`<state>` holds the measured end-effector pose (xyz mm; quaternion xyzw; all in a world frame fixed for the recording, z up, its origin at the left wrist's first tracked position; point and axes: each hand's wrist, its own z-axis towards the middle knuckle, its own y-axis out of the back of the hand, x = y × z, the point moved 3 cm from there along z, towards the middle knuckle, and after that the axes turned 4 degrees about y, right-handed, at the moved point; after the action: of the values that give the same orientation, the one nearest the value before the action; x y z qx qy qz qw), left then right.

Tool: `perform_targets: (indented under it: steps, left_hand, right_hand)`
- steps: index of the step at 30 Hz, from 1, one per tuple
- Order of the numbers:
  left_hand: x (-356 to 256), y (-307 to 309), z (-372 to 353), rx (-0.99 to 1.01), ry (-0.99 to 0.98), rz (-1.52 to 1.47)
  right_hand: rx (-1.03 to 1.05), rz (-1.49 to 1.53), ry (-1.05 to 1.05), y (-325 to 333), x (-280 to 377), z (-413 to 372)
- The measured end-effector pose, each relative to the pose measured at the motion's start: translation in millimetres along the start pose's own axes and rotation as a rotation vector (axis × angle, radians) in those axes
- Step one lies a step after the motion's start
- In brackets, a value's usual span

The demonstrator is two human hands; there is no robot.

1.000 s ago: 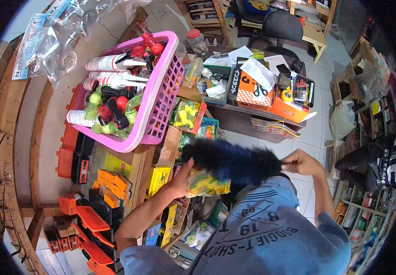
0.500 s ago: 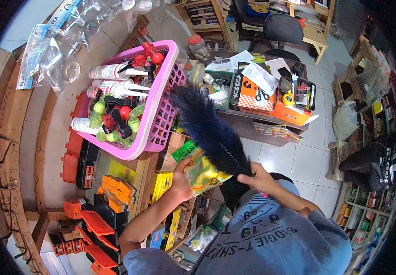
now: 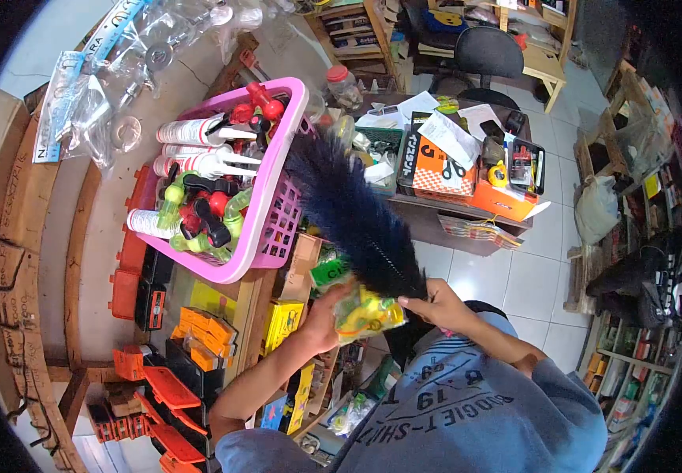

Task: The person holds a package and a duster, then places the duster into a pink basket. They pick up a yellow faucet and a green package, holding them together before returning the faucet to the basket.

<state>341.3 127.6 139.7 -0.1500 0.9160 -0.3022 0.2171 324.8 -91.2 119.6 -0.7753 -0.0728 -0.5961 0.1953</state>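
Note:
My left hand (image 3: pixel 324 322) is closed on the near edge of a clear plastic packet (image 3: pixel 366 317), which has a green header card and yellow pieces inside. My right hand (image 3: pixel 443 306) grips the handle end of a dark blue feather duster (image 3: pixel 357 217). The duster's feathers slant up and left, passing over part of the packet and its card. Left of the duster stands a pink plastic basket (image 3: pixel 234 260), filled with white-and-red tubes and several red and green bottles.
Orange boxes (image 3: pixel 203 335) and a yellow box (image 3: pixel 283 322) sit on shelving below the basket. Behind the duster, a desk holds an orange-and-black carton (image 3: pixel 436 169), papers and a green tray (image 3: pixel 380 150). Packaged hardware (image 3: pixel 89 118) hangs at upper left; stocked shelves (image 3: pixel 625 370) line the right.
The packet has moved slightly right and turned, and the duster now covers more of its green card. The duster has shifted slightly down and left. Both hands keep their hold.

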Motion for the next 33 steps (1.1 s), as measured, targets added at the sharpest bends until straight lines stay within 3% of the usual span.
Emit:
perform_targets:
  steps: [2,6,8,10,14,15,16,18,19,20,22,23,24,25,26,27,28,30,32,33]
  left_hand:
    - [8.3,3.3,-0.3,0.007,0.097,0.23]
    - [13.3,-0.9,-2.2,0.044,-0.036,0.299]
    - [9.0,10.5,3.2,0.013,-0.056,0.286]
    - [2.8,28.6,12.7,0.077,-0.124,0.015]
    - [-11.4,2.9,2.1,0.097,-0.227,-0.24]
    - [-11.4,11.2,5.3,-0.039,-0.248,-0.328]
    - [-12.1,8.1,4.1,-0.038,-0.244,-0.329]
    - [-19.0,-8.5,-1.8,0.252,-0.322,-0.308]
    - [-17.5,-6.7,-0.6,0.255,-0.366,-0.094]
    - [-17.5,-4.7,-0.1,0.253,-0.361,-0.092]
    - [-19.0,6.4,-4.7,-0.371,-0.379,-0.131]
    - [-21.2,7.5,0.7,-0.185,-0.393,-0.23]
    - [-21.4,12.4,2.5,-0.184,-0.391,-0.226]
    - [-20.8,12.5,3.4,-0.012,-0.384,-0.201]
    - [-20.8,10.8,3.1,0.159,-0.373,-0.175]
    - [-21.9,12.7,3.6,0.159,-0.37,-0.172]
    - [-22.8,17.0,3.9,0.06,-0.386,-0.125]
    - [-23.4,24.7,2.1,-0.14,-0.422,-0.033]
    - [-24.7,14.1,-0.5,-0.212,-0.404,-0.136]
    - [-23.1,13.2,1.7,-0.086,-0.382,-0.156]
  right_hand:
    - [0.018,-0.015,0.051,-3.9,4.1,1.8]
    - [0.023,0.155,-0.007,1.5,-4.8,0.3]
    - [-0.012,0.285,0.042,8.8,0.9,-5.5]
    - [-0.034,0.241,0.045,17.4,9.8,-15.7]
    - [-0.103,-0.062,0.063,48.0,4.4,-49.5]
    - [-0.024,-0.19,0.048,51.2,3.5,-59.6]
    - [0.055,-0.317,0.034,54.0,0.1,-68.6]
    - [0.097,-0.426,0.002,54.5,-7.4,-81.9]
    - [0.032,-0.471,0.068,52.2,-3.2,-88.0]
    - [-0.035,-0.515,0.135,51.3,1.2,-92.2]
    - [-0.077,-0.446,0.015,53.3,-3.2,-95.1]
    - [-0.061,-0.431,0.011,53.0,-7.8,-95.7]
    - [-0.045,-0.418,0.01,53.2,-11.0,-95.9]
    - [-0.049,-0.416,0.011,53.6,-13.1,-96.8]
    - [-0.005,-0.477,0.139,51.1,-11.9,-98.5]
    - [0.039,-0.537,0.266,48.3,-10.1,-100.5]
    - [0.035,-0.536,0.265,47.2,-9.3,-101.2]
    - [-0.099,-0.401,-0.123,50.4,-16.5,-101.2]
    - [-0.037,-0.436,-0.022,53.5,-19.9,-99.8]
    - [0.026,-0.468,0.078,53.4,-19.6,-99.4]
